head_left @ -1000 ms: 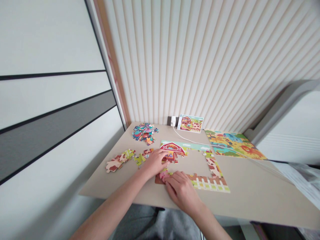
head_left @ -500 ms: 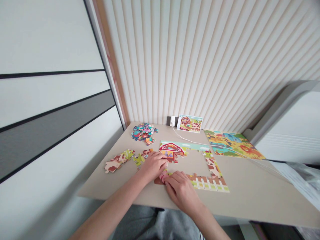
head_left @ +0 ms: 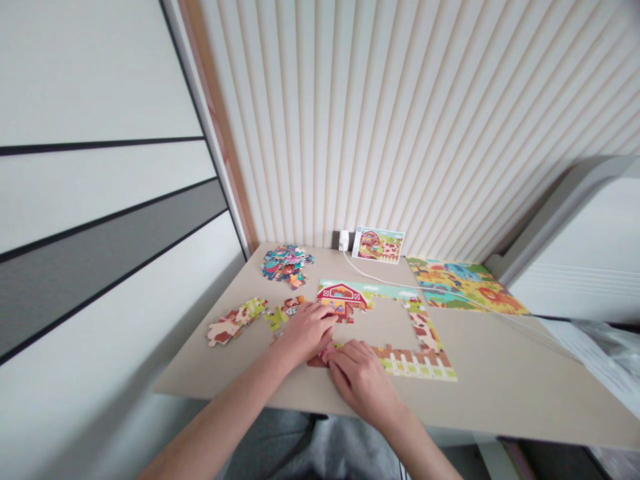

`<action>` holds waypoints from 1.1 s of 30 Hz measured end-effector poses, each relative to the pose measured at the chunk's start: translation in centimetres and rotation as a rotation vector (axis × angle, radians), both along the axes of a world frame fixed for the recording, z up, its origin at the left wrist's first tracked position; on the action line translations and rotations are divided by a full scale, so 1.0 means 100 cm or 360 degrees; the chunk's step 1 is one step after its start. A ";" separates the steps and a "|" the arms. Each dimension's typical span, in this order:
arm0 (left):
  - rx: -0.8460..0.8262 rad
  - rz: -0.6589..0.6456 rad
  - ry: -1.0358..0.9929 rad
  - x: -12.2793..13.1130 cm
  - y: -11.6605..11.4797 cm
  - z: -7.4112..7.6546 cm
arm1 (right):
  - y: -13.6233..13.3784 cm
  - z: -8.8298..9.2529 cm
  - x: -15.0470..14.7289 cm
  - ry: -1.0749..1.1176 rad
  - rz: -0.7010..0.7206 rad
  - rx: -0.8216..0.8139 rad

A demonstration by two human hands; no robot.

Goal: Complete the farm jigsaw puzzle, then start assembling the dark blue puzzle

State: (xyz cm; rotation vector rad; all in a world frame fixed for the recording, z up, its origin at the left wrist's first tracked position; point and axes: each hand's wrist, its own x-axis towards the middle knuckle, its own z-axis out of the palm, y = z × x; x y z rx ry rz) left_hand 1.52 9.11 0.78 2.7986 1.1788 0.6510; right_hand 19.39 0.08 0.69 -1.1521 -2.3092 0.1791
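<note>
Two hands (head_left: pixel 307 330) (head_left: pixel 360 377) touching farm jigsaw puzzle border (head_left: pixel 415 363)

The left hand (head_left: pixel 307 330) hid whatever jigsaw pieces lay beneath its palm; the right hand (head_left: pixel 361 377) covered the lower left corner of the jigsaw border (head_left: pixel 415 363), leaving a pink piece (head_left: pixel 327 353) only partly visible; the left forearm (head_left: pixel 210 433) and right forearm (head_left: pixel 425 453) were cut off by the bottom edge; the heaped pieces (head_left: pixel 286 265) were too small to tell apart; a whitish plastic sheet (head_left: pixel 605 353) ran off the right edge.
</note>
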 end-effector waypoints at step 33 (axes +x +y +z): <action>-0.0002 -0.0248 0.0086 0.008 0.001 -0.004 | 0.000 -0.002 0.000 0.0006 0.0003 0.0019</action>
